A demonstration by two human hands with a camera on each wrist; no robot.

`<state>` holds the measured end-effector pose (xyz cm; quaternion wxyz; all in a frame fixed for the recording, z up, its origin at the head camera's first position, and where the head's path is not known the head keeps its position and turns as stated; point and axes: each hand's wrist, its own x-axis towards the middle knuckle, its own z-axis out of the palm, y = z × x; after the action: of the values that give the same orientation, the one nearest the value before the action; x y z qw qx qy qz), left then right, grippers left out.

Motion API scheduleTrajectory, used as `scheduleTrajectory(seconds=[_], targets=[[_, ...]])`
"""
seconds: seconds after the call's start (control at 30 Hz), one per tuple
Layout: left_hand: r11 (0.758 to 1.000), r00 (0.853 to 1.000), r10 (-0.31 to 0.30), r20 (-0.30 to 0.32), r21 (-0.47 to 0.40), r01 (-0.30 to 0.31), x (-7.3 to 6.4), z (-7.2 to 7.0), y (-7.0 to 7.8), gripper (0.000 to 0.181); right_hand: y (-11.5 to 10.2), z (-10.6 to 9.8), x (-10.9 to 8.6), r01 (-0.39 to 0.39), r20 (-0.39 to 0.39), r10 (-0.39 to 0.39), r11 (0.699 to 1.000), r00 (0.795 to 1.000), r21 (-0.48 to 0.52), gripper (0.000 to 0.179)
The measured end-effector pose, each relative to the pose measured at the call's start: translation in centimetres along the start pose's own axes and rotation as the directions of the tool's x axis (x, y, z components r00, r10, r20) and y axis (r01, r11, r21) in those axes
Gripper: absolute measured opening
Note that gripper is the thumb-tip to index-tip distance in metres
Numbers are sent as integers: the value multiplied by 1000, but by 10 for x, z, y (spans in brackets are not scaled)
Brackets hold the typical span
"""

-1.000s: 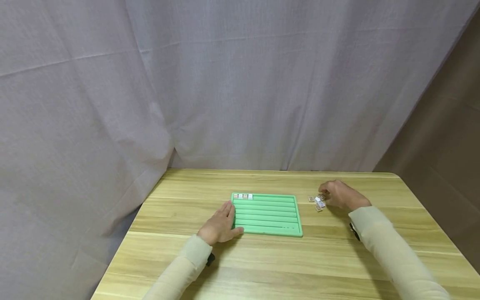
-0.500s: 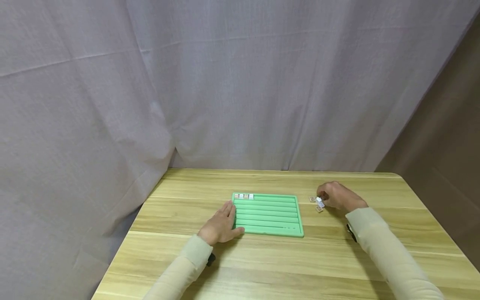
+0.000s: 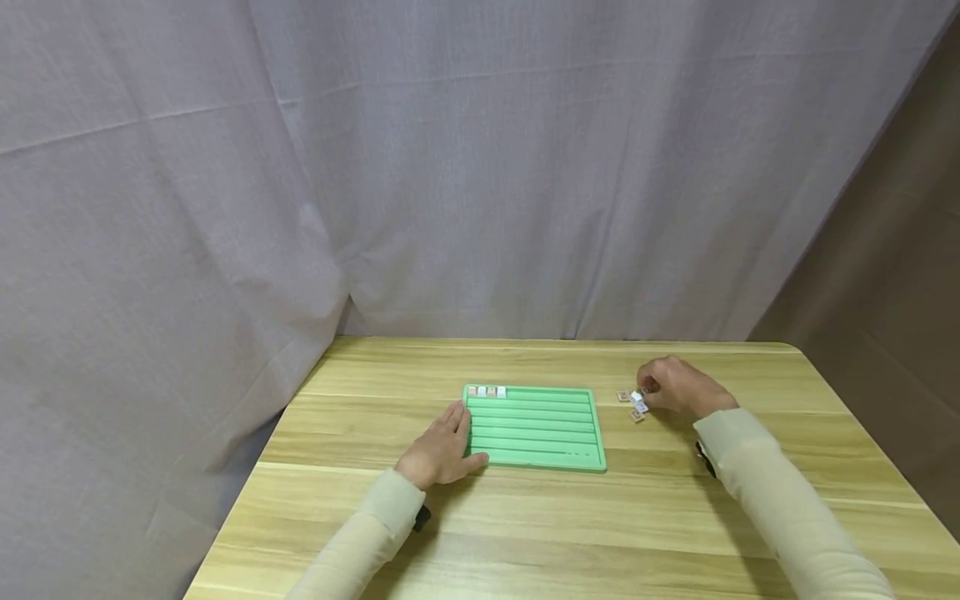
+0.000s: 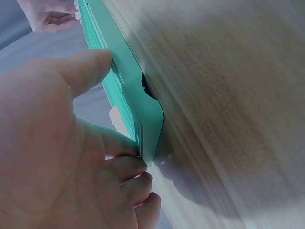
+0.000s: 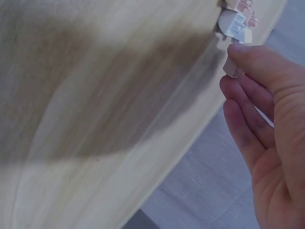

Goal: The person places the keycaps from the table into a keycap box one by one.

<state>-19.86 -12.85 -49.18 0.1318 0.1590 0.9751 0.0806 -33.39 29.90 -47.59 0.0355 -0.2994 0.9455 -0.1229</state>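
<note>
My left hand [image 3: 438, 452] rests against the near left corner of a green ridged keycap tray [image 3: 536, 432]. In the left wrist view its thumb [image 4: 93, 69] lies on the tray's near edge, with the other fingers along the side. My right hand [image 3: 678, 387], to the right of the tray, pinches a small pale keycap [image 5: 231, 68] between thumb and fingertips. Close to those fingertips lie several loose keycaps, among them a white keycap [image 3: 637, 397], a brownish keycap [image 3: 623, 397] and another brownish keycap [image 3: 637, 416]. In the right wrist view, some show their hollow undersides.
Several keycaps, brownish and white in turn, sit in the left end of the tray's top row, such as this white keycap [image 3: 501, 392]. The wooden table [image 3: 525, 533] ends at the back before a grey curtain [image 3: 465, 208].
My right hand's fingers have closed in on the far right of the loose pile and now pinch a keycap there. The left hand and the tray stay in place.
</note>
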Motion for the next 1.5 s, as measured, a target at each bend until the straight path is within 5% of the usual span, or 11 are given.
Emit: scheduleTrajectory(seconds=[0.6,1.5], targets=[[1000,1000,0,-4,-13,0,0,2,1,90,-15,-4,11,116,-52,-118,992,992,-42,37],[1000,1000,7,-20,-7,-7,3,2,7,89,-49,-6,33,190,-88,-192,981,977,-30,11]])
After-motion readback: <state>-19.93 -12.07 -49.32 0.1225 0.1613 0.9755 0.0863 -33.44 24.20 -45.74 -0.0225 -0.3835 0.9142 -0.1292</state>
